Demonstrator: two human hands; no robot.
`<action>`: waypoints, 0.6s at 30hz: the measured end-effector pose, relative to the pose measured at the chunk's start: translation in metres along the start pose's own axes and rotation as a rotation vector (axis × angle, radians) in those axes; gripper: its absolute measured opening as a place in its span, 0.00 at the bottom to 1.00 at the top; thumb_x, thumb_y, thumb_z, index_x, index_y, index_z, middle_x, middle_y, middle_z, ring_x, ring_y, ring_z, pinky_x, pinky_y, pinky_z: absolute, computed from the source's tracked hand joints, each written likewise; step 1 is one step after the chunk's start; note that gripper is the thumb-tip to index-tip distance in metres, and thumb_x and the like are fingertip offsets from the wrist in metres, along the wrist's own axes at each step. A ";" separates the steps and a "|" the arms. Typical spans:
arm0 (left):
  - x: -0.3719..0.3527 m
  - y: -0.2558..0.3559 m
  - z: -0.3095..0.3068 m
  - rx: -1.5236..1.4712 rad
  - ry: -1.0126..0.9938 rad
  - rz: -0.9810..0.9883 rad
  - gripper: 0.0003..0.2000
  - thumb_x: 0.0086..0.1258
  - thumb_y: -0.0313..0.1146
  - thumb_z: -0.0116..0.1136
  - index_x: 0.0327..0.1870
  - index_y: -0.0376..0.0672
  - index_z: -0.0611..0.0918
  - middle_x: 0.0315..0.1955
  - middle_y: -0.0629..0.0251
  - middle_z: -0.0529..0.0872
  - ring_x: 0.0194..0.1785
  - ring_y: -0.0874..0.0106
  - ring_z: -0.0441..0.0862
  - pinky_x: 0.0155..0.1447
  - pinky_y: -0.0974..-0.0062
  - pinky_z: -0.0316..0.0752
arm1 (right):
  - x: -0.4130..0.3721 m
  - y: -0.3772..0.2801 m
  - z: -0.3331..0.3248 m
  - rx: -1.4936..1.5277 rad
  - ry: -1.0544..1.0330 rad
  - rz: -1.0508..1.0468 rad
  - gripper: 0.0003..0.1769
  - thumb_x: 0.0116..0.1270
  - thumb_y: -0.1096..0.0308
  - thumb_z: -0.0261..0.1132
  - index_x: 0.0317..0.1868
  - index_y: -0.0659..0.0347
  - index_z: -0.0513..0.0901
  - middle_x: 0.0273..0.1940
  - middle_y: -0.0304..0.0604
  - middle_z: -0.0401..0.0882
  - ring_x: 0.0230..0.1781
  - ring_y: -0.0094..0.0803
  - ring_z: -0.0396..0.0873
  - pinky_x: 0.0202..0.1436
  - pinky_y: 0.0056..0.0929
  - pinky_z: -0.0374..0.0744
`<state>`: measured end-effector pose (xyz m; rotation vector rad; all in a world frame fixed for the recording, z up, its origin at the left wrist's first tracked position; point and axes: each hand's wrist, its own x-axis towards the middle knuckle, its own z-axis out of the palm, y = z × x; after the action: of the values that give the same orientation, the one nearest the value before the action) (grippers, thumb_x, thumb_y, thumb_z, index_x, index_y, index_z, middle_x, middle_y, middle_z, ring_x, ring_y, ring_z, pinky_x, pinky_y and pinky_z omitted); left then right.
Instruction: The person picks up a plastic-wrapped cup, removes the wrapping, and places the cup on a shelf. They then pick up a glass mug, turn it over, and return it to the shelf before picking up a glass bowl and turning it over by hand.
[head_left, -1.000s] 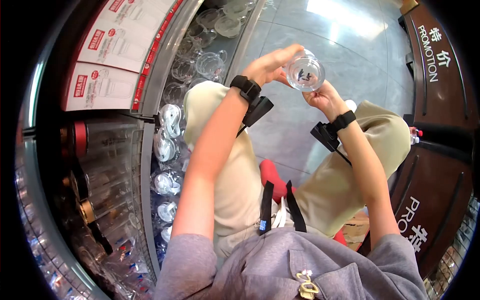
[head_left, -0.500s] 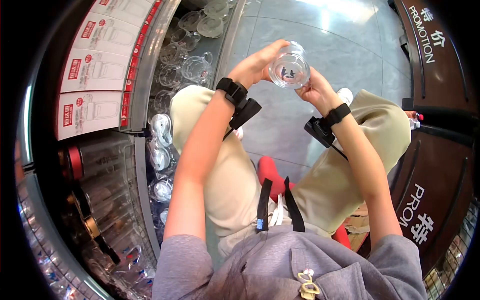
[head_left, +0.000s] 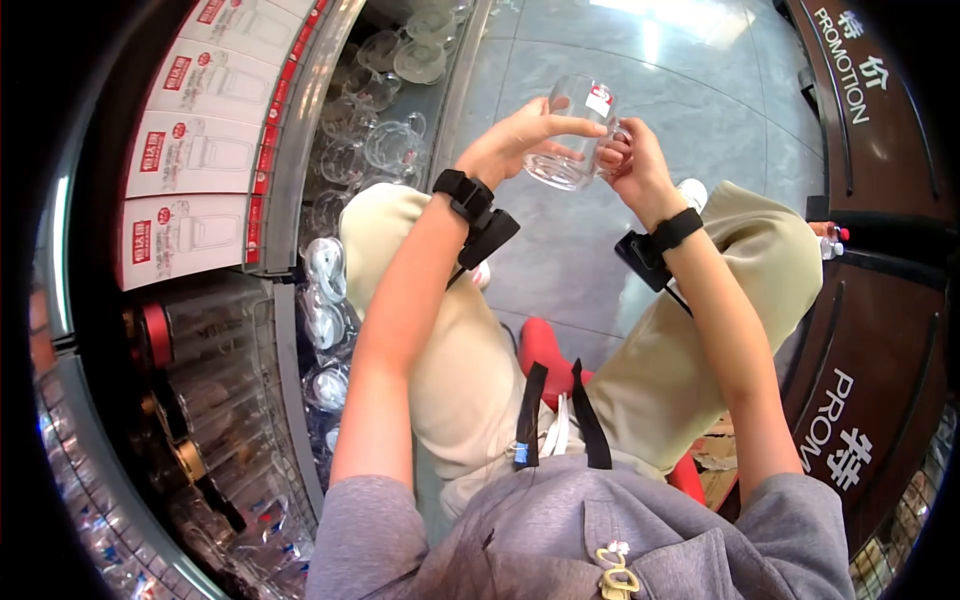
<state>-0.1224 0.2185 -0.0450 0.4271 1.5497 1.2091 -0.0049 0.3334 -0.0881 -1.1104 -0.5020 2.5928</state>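
Note:
Between my two hands a clear glass mug [head_left: 568,171] is held up over the floor, tilted, with a red and white label on its side. My left hand [head_left: 530,141] wraps the mug's body, its fingers stretched across the glass. The mug's handle is in the curled fingers of my right hand [head_left: 632,162]. Left of my hands, several clear glass cups [head_left: 394,146] stand on a low shelf.
White and red boxes [head_left: 196,153] line the upper left shelf. Wrapped items with white parts [head_left: 325,267] lie beside my left knee. Dark brown panels [head_left: 865,380] marked PROMOTION stand on the right. Grey floor tiles [head_left: 690,90] lie ahead.
The mug has been turned from its round end facing me to its side, so the label now shows. My left fingers have shifted across its body.

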 end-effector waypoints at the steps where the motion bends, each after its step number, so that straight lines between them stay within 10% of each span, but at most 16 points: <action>1: 0.001 0.001 -0.002 0.039 -0.035 0.044 0.43 0.48 0.42 0.72 0.65 0.34 0.62 0.52 0.55 0.72 0.52 0.65 0.77 0.50 0.69 0.76 | -0.003 -0.002 0.000 0.057 -0.037 0.014 0.15 0.64 0.65 0.53 0.21 0.55 0.62 0.14 0.31 0.57 0.12 0.22 0.58 0.17 0.20 0.60; 7: -0.012 0.018 -0.018 0.248 -0.224 0.328 0.41 0.37 0.18 0.71 0.61 0.44 0.69 0.56 0.64 0.74 0.60 0.65 0.71 0.57 0.69 0.73 | -0.038 -0.008 0.024 -0.155 -0.150 -0.260 0.17 0.59 0.68 0.55 0.15 0.53 0.60 0.13 0.29 0.50 0.11 0.21 0.50 0.19 0.23 0.53; 18: -0.019 0.011 -0.015 0.413 -0.055 0.844 0.38 0.38 0.20 0.66 0.59 0.47 0.71 0.50 0.67 0.79 0.53 0.72 0.76 0.54 0.72 0.75 | -0.040 -0.010 0.023 -0.484 -0.313 -0.686 0.17 0.55 0.73 0.55 0.14 0.55 0.59 0.17 0.25 0.54 0.18 0.12 0.49 0.21 0.18 0.51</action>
<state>-0.1317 0.2014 -0.0267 1.4802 1.6151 1.4579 0.0063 0.3228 -0.0433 -0.4896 -1.3622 2.0641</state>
